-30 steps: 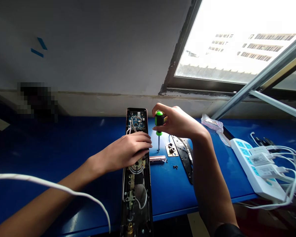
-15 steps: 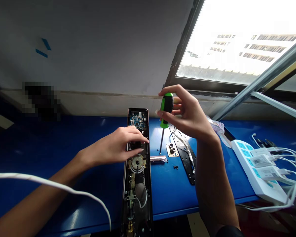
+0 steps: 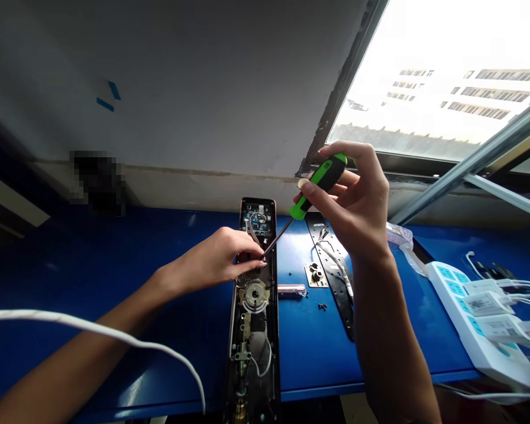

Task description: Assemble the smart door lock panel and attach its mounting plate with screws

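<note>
My left hand (image 3: 221, 253) reached over the long open case (image 3: 265, 347), thumb and fingertips nearly together at the screwdriver's tip; I couldn't tell whether they pinched it or a small piece. The case lay directly under that grip, the nearer one, its long axis running away from me across the table (image 3: 318, 359). To its right, my right hand (image 3: 366, 200) was closed around the green-and-black screwdriver (image 3: 322, 179), its shaft slanting down-left to my left fingertips.

Workshop-like bench | blue tabletop (image 3: 318, 359) | screwdriver (image 3: 320, 185) | opened electronics housing (image 3: 255, 306) | 1 power strip (image 3: 479, 324)
</note>
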